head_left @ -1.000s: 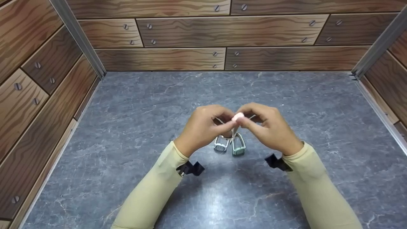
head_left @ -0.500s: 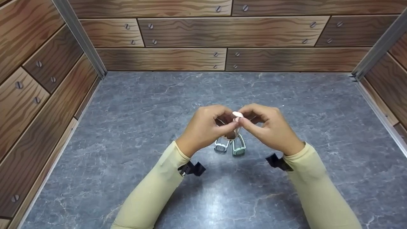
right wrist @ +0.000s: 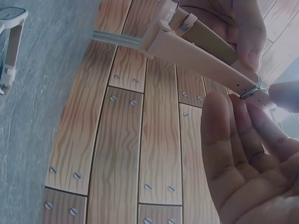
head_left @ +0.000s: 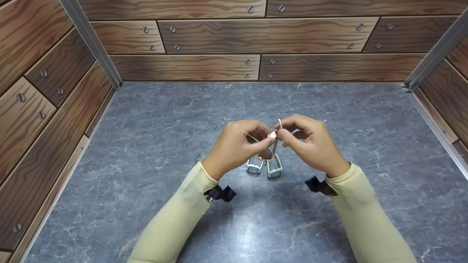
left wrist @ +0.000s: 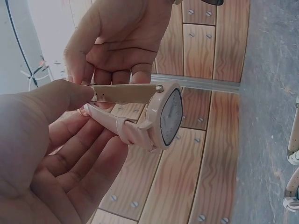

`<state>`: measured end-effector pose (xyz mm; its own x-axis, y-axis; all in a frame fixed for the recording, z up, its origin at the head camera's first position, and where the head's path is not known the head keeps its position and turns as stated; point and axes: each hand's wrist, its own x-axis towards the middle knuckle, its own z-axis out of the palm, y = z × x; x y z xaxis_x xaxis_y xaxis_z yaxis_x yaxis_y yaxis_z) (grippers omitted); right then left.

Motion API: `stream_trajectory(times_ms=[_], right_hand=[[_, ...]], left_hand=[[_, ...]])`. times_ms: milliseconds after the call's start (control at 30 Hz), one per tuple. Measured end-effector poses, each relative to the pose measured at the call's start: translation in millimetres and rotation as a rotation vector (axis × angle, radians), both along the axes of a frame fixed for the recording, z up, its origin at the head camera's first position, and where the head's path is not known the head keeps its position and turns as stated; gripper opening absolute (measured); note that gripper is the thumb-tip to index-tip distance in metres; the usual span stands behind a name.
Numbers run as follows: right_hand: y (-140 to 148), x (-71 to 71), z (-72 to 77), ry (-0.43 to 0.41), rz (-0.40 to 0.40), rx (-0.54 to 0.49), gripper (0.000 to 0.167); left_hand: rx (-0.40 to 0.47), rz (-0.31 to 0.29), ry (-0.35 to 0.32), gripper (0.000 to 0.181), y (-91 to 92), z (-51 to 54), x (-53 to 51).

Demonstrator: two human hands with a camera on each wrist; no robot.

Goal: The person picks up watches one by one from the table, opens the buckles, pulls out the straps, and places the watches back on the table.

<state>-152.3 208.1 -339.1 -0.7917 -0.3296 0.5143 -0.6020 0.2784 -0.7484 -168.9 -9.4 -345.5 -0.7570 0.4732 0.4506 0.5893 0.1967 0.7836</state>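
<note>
A pale pink watch point(left wrist: 156, 116) hangs between both hands, its case low and its two strap halves meeting at the fingertips. The left hand point(head_left: 243, 144) pinches the strap by the buckle point(right wrist: 251, 91). The right hand point(head_left: 310, 142) pinches the strap's end between thumb and fingers, as the right wrist view shows; the strap point(right wrist: 201, 58) passes through the buckle there. Just below the hands in the head view, a white watch point(head_left: 254, 168) and a green watch point(head_left: 274, 172) stand on the table, partly overlapped by the held watch.
The grey marbled table point(head_left: 175, 120) is bounded by wood-patterned walls point(head_left: 234, 36) at the back and both sides. Black wrist mounts point(head_left: 221, 193) stick out from beneath both sleeves point(head_left: 172, 219).
The right hand has shifted slightly up and to the right, and a strap end now stands up at its fingertips. The left hand has barely moved.
</note>
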Motion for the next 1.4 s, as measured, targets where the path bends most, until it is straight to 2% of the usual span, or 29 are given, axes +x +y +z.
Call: stream_trajectory(times_ms=[233, 467, 733, 933, 1133, 1400], right_hand=[[0.2, -0.7, -0.5, -0.030, 0.006, -0.046, 0.014], [-0.9, -0.6, 0.3, 0.006, 0.024, -0.043, 0.032], [3.4, -0.1, 1.6, -0.030, 0.045, -0.068, 0.011], [5.8, -0.5, 4.0, -0.066, 0.072, -0.051, 0.015], [6.9, -0.5, 5.3, -0.083, 0.106, -0.116, 0.019], [7.0, -0.8, 5.4, -0.112, 0.085, -0.146, 0.023]], left_hand=[[0.010, 0.002, -0.016, 0.008, 1.2, -1.0, -1.2], [0.039, -0.008, -0.029, 0.008, 1.0, -0.9, -1.6], [0.074, -0.017, -0.059, 0.008, 0.9, 0.2, -0.9], [0.095, -0.022, -0.078, 0.008, 0.6, -0.6, -1.5], [0.097, -0.024, -0.091, 0.009, -0.1, -0.8, -1.6], [0.099, -0.026, -0.088, 0.010, 1.7, -1.5, -2.1]])
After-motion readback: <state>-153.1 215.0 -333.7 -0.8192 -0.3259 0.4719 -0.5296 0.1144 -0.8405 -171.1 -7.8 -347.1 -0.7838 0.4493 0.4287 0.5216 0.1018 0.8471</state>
